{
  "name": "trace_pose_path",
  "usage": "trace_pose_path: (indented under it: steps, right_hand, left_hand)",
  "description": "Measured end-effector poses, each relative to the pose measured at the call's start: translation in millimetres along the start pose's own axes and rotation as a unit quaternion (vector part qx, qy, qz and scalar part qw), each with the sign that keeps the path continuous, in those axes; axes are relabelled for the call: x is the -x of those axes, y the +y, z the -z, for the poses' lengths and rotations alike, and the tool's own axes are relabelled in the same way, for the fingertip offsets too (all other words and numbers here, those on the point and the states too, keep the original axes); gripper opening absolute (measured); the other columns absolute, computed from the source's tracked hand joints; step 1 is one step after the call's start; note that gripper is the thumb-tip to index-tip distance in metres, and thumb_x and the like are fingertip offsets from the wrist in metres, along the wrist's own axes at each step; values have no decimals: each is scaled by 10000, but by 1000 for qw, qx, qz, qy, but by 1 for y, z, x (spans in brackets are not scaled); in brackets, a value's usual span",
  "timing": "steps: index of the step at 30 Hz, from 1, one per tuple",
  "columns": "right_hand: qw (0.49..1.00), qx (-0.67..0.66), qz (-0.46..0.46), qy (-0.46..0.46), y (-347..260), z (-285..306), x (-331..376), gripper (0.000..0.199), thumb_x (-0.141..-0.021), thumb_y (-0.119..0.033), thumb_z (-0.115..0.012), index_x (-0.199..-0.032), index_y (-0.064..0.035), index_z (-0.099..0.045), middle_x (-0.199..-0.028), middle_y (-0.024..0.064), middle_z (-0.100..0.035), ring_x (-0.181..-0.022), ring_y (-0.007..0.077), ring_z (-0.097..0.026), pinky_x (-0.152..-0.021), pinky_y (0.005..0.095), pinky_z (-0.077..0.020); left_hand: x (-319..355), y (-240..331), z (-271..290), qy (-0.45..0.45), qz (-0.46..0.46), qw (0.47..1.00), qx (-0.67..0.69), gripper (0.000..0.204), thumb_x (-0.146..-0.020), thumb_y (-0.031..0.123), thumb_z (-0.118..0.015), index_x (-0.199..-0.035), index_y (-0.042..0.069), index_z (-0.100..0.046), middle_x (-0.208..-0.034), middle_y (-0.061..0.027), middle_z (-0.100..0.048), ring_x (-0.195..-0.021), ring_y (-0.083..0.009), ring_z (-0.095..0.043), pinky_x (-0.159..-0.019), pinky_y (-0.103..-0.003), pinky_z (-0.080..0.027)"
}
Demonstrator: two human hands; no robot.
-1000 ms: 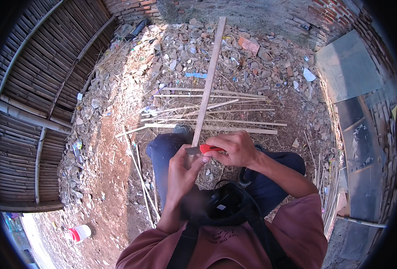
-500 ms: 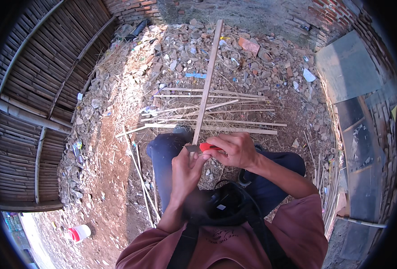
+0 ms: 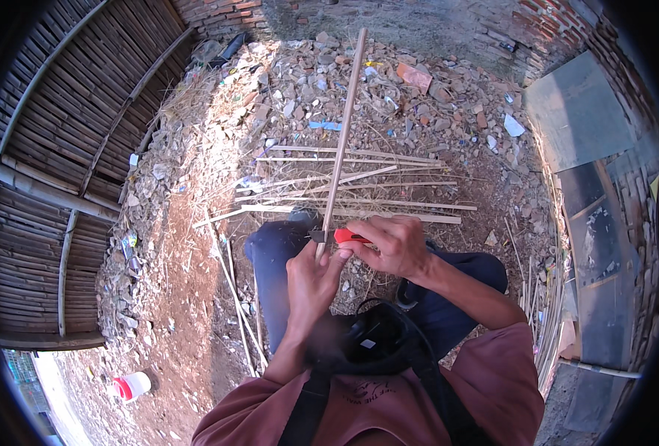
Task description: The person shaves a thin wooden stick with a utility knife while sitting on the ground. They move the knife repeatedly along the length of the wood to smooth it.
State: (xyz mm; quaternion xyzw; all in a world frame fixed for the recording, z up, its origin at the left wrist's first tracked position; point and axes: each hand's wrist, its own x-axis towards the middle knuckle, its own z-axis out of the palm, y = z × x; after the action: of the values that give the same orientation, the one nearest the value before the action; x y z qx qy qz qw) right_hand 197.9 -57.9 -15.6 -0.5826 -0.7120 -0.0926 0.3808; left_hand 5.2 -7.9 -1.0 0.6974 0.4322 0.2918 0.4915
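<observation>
In my right hand is a red-handled knife, my fingers closed round its grip. Its dark blade lies across the near end of a long, narrow bamboo strip. My left hand pinches that strip's near end just below the blade, thumb toward the knife. The strip stretches away from me over the rubble, its far end raised in view near the back wall. Both hands meet in front of my bent knees.
Several pale cut strips lie crosswise on the ground beyond my knees, with more beside my left leg. Broken brick and stone cover the far ground. A bamboo-slat wall stands left, and a red-and-white container lies lower left.
The strip has turned in my left hand and now shows a narrower side. My right hand has shifted slightly, and the blade sits a little farther up the strip.
</observation>
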Motion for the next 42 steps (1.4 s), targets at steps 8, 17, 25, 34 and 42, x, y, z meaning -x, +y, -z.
trace_pose_path:
  steps: [8,17,25,34,42]
  right_hand:
    - [1000,12,18,21,3,1,-5,239,-919,-421,-789,-1035,-216,-746,-612,-3,-602,-498,169,-651,-436,336,-478]
    - [990,25,-128,54,36,37,-32,256,-947,-329,-806,-1072,-107,-778,-875,91,-801,-718,262,-784,-579,364,-579]
    - [993,22,-105,42,47,38,-31,264,-958,-334,-793,-1074,-97,-778,-897,92,-799,-714,251,-779,-589,355,-582]
    - [992,42,-116,40,66,28,-40,249,-987,-374,-750,-1091,-150,-781,-789,73,-778,-621,241,-743,-546,361,-551]
    - [984,68,-157,57,106,38,-63,288,-1024,-443,-685,-1119,-188,-781,-698,64,-745,-590,255,-724,-538,364,-530]
  left_hand:
    - [1,11,2,12,-27,998,-51,347,-979,278,-796,-956,-24,-626,-653,-130,-580,-564,-272,-563,-596,-390,-482]
    - [10,3,-6,-10,-32,998,-51,425,-1053,266,-712,-801,20,-475,-587,-58,-480,-556,-95,-413,-507,-322,-367]
    - [14,6,1,-37,-47,995,-78,344,-1092,234,-629,-869,-19,-557,-582,-186,-569,-501,-364,-608,-501,-448,-436]
    - [22,-7,10,-25,-45,991,-122,363,-1120,260,-565,-884,-17,-554,-575,-226,-565,-558,-452,-629,-499,-511,-428]
    - [34,-27,14,-57,-15,985,-159,380,-1128,290,-534,-895,-8,-574,-625,-263,-604,-637,-511,-638,-580,-566,-453]
